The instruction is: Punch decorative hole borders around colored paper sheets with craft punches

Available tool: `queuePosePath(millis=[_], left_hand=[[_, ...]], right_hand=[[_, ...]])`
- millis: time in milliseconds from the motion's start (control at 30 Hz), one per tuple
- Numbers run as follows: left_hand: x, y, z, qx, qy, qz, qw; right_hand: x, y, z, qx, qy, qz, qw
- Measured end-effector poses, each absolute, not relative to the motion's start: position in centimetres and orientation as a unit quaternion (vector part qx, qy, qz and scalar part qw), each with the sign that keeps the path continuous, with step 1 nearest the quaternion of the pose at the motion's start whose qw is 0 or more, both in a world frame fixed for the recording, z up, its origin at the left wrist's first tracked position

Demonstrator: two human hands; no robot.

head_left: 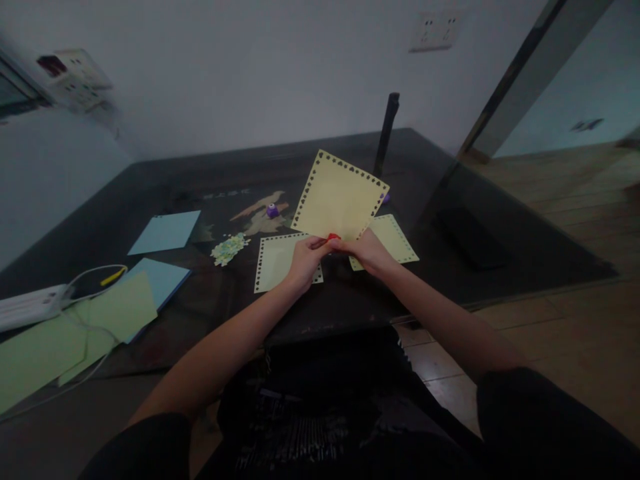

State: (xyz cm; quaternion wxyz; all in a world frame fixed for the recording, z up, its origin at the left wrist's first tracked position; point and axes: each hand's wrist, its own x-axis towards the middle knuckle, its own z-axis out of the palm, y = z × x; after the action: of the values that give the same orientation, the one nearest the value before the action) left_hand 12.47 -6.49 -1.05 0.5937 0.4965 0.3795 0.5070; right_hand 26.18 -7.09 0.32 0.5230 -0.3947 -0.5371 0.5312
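Observation:
A pale yellow sheet of paper [341, 193] is raised and tilted before me. Small hearts, stars and flower-like holes run along its upper, left and right edges. At its lower edge sits a small red craft punch [333, 237], mostly covered by fingers. My left hand [303, 261] is closed on the punch from the left. My right hand [371, 251] closes on it from the other side, partly behind the paper, with both thumbs meeting there. Beneath lie another sheet with a punched border [275, 263] and a third yellow sheet [395, 240] to the right.
Paper confetti [230, 249] is heaped to the left, near a purple punch [272, 211]. Blue sheets [167, 232], green strips [115, 307] and a white power strip [33, 307] with cables lie farther left. A black post [387, 130] rises behind; a dark flat object [470, 237] lies right.

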Motion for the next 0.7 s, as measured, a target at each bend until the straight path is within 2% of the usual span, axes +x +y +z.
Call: queuePosePath(millis=[300,600,700], left_hand=[[12.7,-6.5,-1.2,0.497,0.393,0.513,0.579],[12.6,-6.5,-0.3,0.496,0.368,0.515,0.595],[12.5,-6.6,0.0,0.489,0.369,0.517,0.598]], right_hand=[[25.6,-7.3,0.4,-0.498,-0.575,0.428,0.488],[26.0,-6.8,0.6,-0.438,-0.567,0.464,0.522],[26.4,-6.5,0.5,-0.443,-0.555,0.427,0.559]])
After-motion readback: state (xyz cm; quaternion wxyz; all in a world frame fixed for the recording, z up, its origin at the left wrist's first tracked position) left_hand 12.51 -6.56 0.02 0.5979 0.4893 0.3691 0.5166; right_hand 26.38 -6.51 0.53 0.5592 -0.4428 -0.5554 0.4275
